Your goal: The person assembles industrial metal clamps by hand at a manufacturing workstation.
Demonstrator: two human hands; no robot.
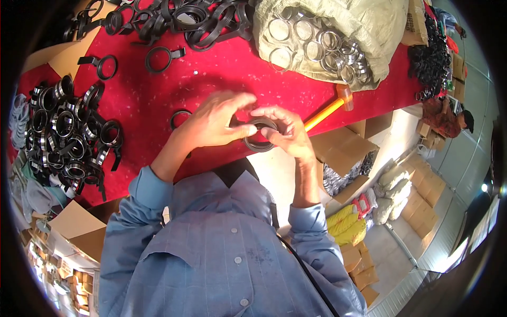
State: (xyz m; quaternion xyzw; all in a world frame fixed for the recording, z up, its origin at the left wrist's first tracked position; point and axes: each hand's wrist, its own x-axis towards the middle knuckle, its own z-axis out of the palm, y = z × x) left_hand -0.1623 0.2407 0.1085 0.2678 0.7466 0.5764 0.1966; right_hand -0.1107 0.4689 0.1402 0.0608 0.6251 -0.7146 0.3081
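My right hand (288,132) grips a dark round ring (259,145) at the table's near edge, its thumb reaching across the opening. Over the ring's left side hovers my left hand (219,121), slightly blurred. Its fingers are spread wide from the thumb, and the thumb tip meets or overlaps the rim. Partly hidden behind my left wrist, a black ring (179,118) lies on the red cloth. Farther off are two black rings with side tabs, one loose ring (158,59) and another ring (107,67) left of it.
Black rings with shiny metal bands (63,127) pile up at left. More black rings (195,24) heap at the back. Silvery metal rings (332,47) rest on a pale sack (369,21). An orange-handled mallet (327,112) lies right of my hands. Cardboard boxes (343,150) stand beyond the table's right edge.
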